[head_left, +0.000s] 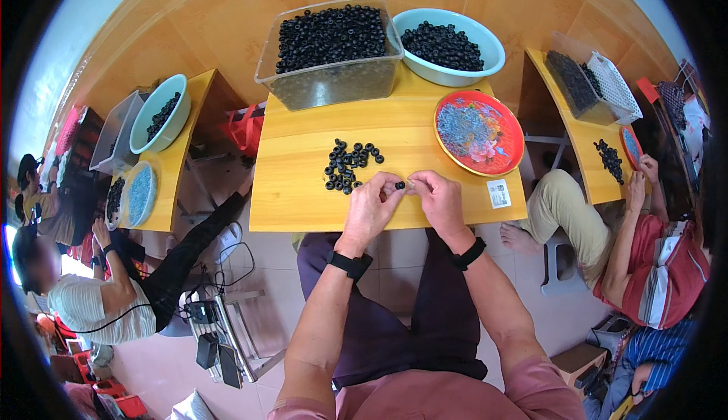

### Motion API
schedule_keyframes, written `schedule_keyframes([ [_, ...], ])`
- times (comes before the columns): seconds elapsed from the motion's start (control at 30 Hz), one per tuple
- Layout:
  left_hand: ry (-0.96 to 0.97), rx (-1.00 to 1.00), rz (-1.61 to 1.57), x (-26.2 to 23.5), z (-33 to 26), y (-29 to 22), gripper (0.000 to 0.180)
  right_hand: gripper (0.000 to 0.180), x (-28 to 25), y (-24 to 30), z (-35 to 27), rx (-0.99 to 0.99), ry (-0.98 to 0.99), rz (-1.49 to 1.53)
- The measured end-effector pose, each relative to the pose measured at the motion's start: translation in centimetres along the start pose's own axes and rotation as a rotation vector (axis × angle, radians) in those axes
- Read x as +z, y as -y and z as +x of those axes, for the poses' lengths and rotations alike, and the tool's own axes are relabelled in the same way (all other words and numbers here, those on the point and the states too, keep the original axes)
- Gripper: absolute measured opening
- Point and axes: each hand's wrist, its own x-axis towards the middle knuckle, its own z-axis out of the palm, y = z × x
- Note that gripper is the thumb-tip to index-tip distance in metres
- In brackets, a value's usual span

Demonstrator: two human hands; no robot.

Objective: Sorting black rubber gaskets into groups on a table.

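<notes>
- Left hand [371,206], frame centre: fingertips pinched on a small black ring [400,185]; its facing is too small to read.
- Right hand [440,198]: fingertips pinched, whatever they grip hidden.
- Beyond, a loose ring pile [347,165] on the yellow table [303,192].

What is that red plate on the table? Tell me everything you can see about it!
The red plate is round and shallow, with a red rim edged in a thin yellow line. It looks like plastic. Its middle shows a flowery pattern, mostly covered by a heap of tiny pale blue-grey pieces, too small to tell apart. It lies flat on the wooden table, on the person's right side, just in front of the pale green bowl. Neither hand touches it.
</notes>
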Motion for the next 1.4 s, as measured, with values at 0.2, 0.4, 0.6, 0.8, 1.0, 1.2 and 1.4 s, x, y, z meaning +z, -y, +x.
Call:
schedule_keyframes([
  [0.2,-0.025,0.002,0.027,0.1,0.2,0.2,0.02,0.009,0.1,-0.4,0.1,0.007,0.023,0.056],
  [0.4,-0.026,0.006,0.053,0.1,0.3,0.2,0.02,0.012,-0.3,0.9,0.5,-0.186,0.07,-0.039],
  [0.6,-0.017,0.02,0.047,0.1,0.3,0.0,0.019,0.012,0.1,-0.1,0.0,-0.087,0.052,0.05],
  [0.8,-0.032,0.019,0.033,0.1,0.2,0.2,0.019,0.01,0.4,0.1,-0.1,-0.037,0.043,0.064],
  [1.0,-0.052,0.051,0.03,0.2,0.3,0.6,0.02,0.009,-0.1,1.3,0.4,-0.174,0.071,-0.082],
  [1.2,-0.064,0.05,0.019,0.1,0.3,0.6,0.021,0.01,0.0,1.6,1.3,-0.273,0.095,-0.131],
  [1.4,-0.08,0.015,-0.055,-0.2,0.3,0.6,0.021,0.009,0.0,2.6,1.7,-0.126,0.14,-0.085],
])
